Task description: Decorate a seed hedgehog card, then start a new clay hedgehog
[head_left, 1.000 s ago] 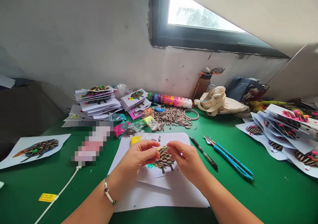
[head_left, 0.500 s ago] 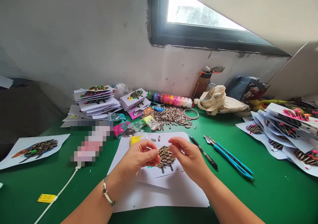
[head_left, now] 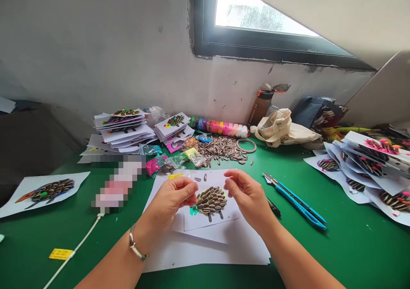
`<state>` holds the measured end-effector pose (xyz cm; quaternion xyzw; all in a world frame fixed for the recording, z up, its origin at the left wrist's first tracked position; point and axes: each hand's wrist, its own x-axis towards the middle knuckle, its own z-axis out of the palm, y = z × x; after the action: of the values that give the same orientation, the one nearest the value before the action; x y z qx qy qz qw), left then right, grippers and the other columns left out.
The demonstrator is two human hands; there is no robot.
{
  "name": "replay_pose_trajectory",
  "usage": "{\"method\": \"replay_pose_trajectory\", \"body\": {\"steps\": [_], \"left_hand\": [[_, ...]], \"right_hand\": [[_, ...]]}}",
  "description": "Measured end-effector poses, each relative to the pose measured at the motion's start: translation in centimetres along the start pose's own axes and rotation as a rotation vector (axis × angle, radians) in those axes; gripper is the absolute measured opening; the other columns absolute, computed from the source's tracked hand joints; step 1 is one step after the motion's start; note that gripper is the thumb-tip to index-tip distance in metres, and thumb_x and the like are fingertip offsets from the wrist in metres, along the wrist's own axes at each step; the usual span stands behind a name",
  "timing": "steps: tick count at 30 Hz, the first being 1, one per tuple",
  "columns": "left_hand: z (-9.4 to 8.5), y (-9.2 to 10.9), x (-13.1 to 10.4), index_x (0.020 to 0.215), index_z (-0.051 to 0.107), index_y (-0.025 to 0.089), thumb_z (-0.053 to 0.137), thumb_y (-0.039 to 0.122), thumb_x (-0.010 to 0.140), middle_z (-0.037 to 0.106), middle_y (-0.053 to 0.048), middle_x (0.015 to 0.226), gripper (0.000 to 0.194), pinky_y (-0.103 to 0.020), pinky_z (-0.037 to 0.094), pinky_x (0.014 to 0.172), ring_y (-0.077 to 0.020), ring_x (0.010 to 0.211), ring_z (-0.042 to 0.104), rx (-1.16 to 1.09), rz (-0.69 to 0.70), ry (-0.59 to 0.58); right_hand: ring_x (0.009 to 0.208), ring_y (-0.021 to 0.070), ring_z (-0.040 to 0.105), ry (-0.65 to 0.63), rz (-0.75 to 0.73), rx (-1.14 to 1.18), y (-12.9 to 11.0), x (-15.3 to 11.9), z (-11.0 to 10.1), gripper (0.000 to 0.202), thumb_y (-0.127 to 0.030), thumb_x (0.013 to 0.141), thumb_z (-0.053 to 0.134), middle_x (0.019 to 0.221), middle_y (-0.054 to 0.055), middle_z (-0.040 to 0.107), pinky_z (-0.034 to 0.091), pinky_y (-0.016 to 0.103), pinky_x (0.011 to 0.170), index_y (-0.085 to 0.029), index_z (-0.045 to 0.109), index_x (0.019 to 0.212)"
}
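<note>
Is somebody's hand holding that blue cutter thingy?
No, the blue cutter lies on the green table, with neither the left hand nor the right hand touching it.

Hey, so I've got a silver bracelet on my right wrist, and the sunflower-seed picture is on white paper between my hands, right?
Not quite: the silver bracelet is on your left wrist, not your right, as the head view shows. The sunflower-seed picture does lie on white paper between your left hand and right hand.
</note>
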<state>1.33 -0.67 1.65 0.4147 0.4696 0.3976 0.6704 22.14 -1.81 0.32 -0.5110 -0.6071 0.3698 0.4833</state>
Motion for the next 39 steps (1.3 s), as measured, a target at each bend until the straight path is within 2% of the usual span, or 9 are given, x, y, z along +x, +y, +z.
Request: {"method": "replay_pose_trajectory", "body": {"steps": [3, 9, 12, 16, 22, 25, 28, 34, 39], "left_hand": [[0.0, 0.2, 0.0, 0.085, 0.068, 0.016, 0.079, 0.042, 0.067, 0.068, -0.001, 0.067, 0.033, -0.026, 0.05, 0.069, -0.0135, 0.066, 0.062, -0.038, -0.011, 0.004], [-0.1, 0.1, 0.1, 0.063, 0.063, 0.014, 0.077, 0.053, 0.065, 0.057, 0.002, 0.048, 0.041, -0.02, 0.044, 0.053, -0.0084, 0.048, 0.054, 0.012, 0.008, 0.011], [-0.1, 0.0, 0.2, 0.066, 0.064, 0.015, 0.079, 0.048, 0.064, 0.059, 0.003, 0.05, 0.036, -0.019, 0.044, 0.054, -0.0076, 0.05, 0.054, 0.021, 0.024, 0.021], [-0.2, -0.2, 0.2, 0.083, 0.069, 0.016, 0.079, 0.045, 0.066, 0.069, -0.001, 0.068, 0.035, -0.027, 0.051, 0.072, -0.0139, 0.068, 0.064, -0.007, -0.002, -0.002], [-0.3, -0.6, 0.4, 0.068, 0.064, 0.015, 0.073, 0.05, 0.071, 0.06, 0.002, 0.051, 0.037, -0.021, 0.046, 0.057, -0.0093, 0.051, 0.056, 0.091, 0.023, -0.003], [-0.3, -0.5, 0.4, 0.069, 0.064, 0.015, 0.075, 0.046, 0.07, 0.06, 0.002, 0.052, 0.033, -0.021, 0.045, 0.057, -0.0092, 0.052, 0.055, 0.108, 0.045, -0.003], [-0.3, -0.4, 0.4, 0.079, 0.067, 0.016, 0.075, 0.044, 0.07, 0.067, -0.001, 0.065, 0.03, -0.026, 0.049, 0.066, -0.0135, 0.063, 0.061, 0.099, 0.029, -0.005], [-0.5, -0.4, 0.5, 0.066, 0.064, 0.016, 0.068, 0.046, 0.076, 0.058, 0.002, 0.052, 0.032, -0.023, 0.045, 0.06, -0.0104, 0.054, 0.053, 0.237, 0.105, 0.033], [-0.6, -0.6, 0.5, 0.069, 0.064, 0.017, 0.068, 0.043, 0.077, 0.059, 0.002, 0.056, 0.028, -0.024, 0.045, 0.061, -0.0114, 0.056, 0.054, 0.244, 0.128, 0.035]], "right_hand": [[0.069, 0.0148, 0.061, -0.039, 0.031, 0.029, 0.6, 0.1, 0.1, 0.026, -0.035, 0.09, 0.05, 0.087, 0.005, 0.066, 0.049, 0.028, 0.068, -0.019, 0.061, 0.107], [0.052, 0.0113, 0.047, -0.034, 0.003, -0.185, 0.1, 0.1, 0.0, 0.027, -0.037, 0.085, 0.057, 0.055, -0.002, 0.052, 0.036, 0.023, 0.05, -0.018, 0.06, 0.065], [0.06, 0.0124, 0.053, -0.03, -0.043, -0.2, 0.3, 0.1, -0.1, 0.018, -0.033, 0.084, 0.058, 0.065, -0.001, 0.06, 0.04, 0.023, 0.055, -0.019, 0.064, 0.075], [0.076, 0.0151, 0.063, -0.054, -0.078, -0.227, 1.4, 0.3, 0.1, 0.022, -0.028, 0.088, 0.051, 0.09, 0.003, 0.07, 0.047, 0.025, 0.071, -0.02, 0.065, 0.102], [0.061, 0.0137, 0.056, -0.068, -0.118, -0.398, 1.6, 0.3, 0.0, 0.025, -0.034, 0.091, 0.049, 0.065, 0.0, 0.063, 0.041, 0.024, 0.058, -0.021, 0.064, 0.076], [0.071, 0.0148, 0.059, -0.03, -0.169, -0.389, 1.6, 0.4, -0.1, 0.014, -0.029, 0.088, 0.054, 0.078, 0.002, 0.067, 0.044, 0.024, 0.065, -0.021, 0.066, 0.087], [0.079, 0.0159, 0.062, -0.032, -0.15, -0.363, 1.8, 0.4, 0.0, 0.02, -0.025, 0.089, 0.05, 0.091, 0.004, 0.07, 0.045, 0.025, 0.069, -0.021, 0.063, 0.103], [0.068, 0.0149, 0.056, -0.132, -0.124, -0.482, 1.8, 0.6, 0.1, 0.017, -0.025, 0.088, 0.053, 0.073, 0.001, 0.062, 0.042, 0.025, 0.063, -0.022, 0.067, 0.08], [0.076, 0.0162, 0.058, -0.162, -0.151, -0.504, 2.3, 0.7, 0.3, 0.019, -0.012, 0.084, 0.051, 0.082, 0.002, 0.066, 0.043, 0.026, 0.071, -0.021, 0.067, 0.09]]}}
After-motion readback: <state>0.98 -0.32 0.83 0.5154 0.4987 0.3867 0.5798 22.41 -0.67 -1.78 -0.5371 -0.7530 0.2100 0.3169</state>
